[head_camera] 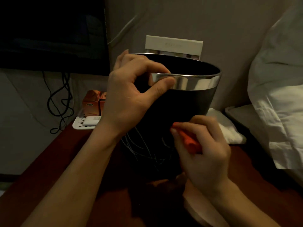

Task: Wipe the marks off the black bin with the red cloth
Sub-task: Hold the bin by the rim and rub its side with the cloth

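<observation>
both forearms reach in from the near edge of the dark red table (101, 185). right hand (205, 154) is curled around a bunched red cloth (190, 141), fingers pinching it and pressing it against the lower front wall of the black bin (185, 105). left hand (129, 95) grips the bin's top edge, thumb on the outside of the shiny silver rim band (196, 82) and fingers hooked over into the opening.

the bin is a round, tapering tub, wider at the mouth than at the base, matte black below the reflective band. thin pale scribbled marks (144, 148) cross its lower front, just left of the cloth. it stands on its base near the middle of the table with its long axis close to vertical, the open mouth facing up and tipped slightly toward the camera.

behind it a pale box (173, 44) leans at the wall. at the table's far left corner sits a white tray (78, 124) with an orange carton (91, 102) and a small white device (91, 120). black cables (60, 102) hang below a dark screen (52, 33) on the left. white crumpled fabric (229, 128) lies at the table's right edge, next to white bedding (278, 95). the room is dim.
</observation>
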A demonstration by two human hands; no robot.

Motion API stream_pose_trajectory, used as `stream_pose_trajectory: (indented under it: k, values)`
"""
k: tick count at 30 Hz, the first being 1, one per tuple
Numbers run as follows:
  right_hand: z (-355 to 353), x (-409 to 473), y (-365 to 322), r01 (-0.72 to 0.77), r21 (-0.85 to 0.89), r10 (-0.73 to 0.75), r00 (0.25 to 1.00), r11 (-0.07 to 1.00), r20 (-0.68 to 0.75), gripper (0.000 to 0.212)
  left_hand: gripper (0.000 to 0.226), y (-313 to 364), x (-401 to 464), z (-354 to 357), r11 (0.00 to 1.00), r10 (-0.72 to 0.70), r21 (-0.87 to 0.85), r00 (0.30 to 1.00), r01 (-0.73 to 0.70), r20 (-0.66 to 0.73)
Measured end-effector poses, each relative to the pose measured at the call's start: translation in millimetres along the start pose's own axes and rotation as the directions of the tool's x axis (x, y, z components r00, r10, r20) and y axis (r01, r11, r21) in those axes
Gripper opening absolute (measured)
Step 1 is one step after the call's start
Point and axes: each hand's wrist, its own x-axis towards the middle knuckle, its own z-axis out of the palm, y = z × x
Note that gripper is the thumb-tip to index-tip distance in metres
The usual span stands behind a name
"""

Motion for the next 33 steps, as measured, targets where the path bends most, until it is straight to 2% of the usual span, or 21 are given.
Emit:
stream_pose_trajectory:
  k: [3, 6, 8, 11, 13, 17, 19, 25, 29, 33]
  values:
    - [-12.8, 16.4, 12.6, -0.097, 0.019, 0.098, 0.989, 0.995, -0.11, 0.021, 0.012, 0.7, -0.2, -0.7, 1.0, -0.002, -0.001, 1.0, 0.002, -0.005]
    - [-18.4, 20.8, 19.8, -0.143, 0.072, 0.151, 0.98, 0.987, -0.132, 0.018, 0.012, 0.3, -0.2, -1.1, 1.0, 0.011, 0.0, 1.0, -0.011, -0.004]
    - [-13.2, 13.1, 14.4, -0.117, 0.075, 0.123, 0.989, 0.99, -0.081, 0.016, 0.012, -1.1, 0.2, -3.0, 1.0, 0.019, 0.006, 1.0, -0.019, -0.004]
    - [-0.1, -4.3, 1.4, -0.051, 0.071, 0.046, 0.997, 0.996, 0.068, 0.018, 0.006, -4.4, 0.2, -10.7, 1.0, -0.009, -0.025, 1.0, 0.009, -0.006]
    - [0.9, -7.3, -2.4, -0.02, 0.103, 0.009, 0.995, 0.995, 0.099, 0.019, 0.003, -1.4, -0.5, -13.5, 1.0, -0.02, -0.022, 1.0, 0.02, -0.017]
    - [-13.6, 9.0, 1.4, -0.104, 0.135, 0.112, 0.992, 0.985, -0.052, 0.017, 0.013, 20.0, -3.6, 3.2, 0.978, 0.06, 0.201, 0.998, -0.062, 0.015]
    - [-21.0, 17.4, 7.5, -0.136, 0.129, 0.152, 0.981, 0.982, -0.12, 0.013, 0.018, 26.6, -6.6, 13.7, 0.964, 0.085, 0.251, 0.996, -0.089, 0.029]
    - [-30.8, 27.9, 20.3, -0.169, 0.106, 0.187, 0.962, 0.98, -0.2, 0.007, 0.012, 10.8, -1.1, -1.8, 0.998, 0.011, 0.069, 1.0, -0.011, -0.004]
    - [-25.3, 23.5, 15.4, -0.146, 0.111, 0.162, 0.975, 0.983, -0.155, 0.011, 0.011, 6.5, 0.0, -5.6, 0.999, -0.023, 0.035, 1.0, 0.024, -0.02]
    - [-3.4, -3.0, 3.0, -0.088, 0.083, 0.088, 0.996, 0.993, 0.006, 0.021, 0.012, 6.2, -0.2, -4.7, 0.999, -0.026, 0.026, 0.999, 0.026, -0.023]
